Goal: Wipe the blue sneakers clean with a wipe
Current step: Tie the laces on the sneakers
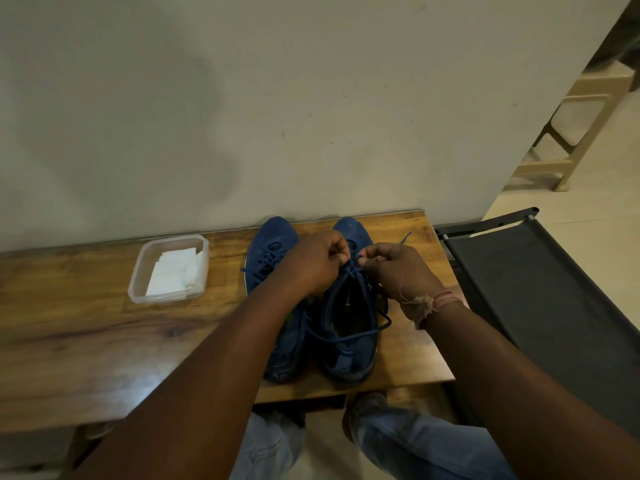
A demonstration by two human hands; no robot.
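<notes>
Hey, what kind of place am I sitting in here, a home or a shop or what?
Most likely a room in a home. You sit at a wooden table pushed against a plain painted wall, with a plastic stool on a tiled floor beyond the corner and a dark folding cot beside you.

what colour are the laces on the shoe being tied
Dark blue laces, matching the sneaker; seen in the head view.
</notes>
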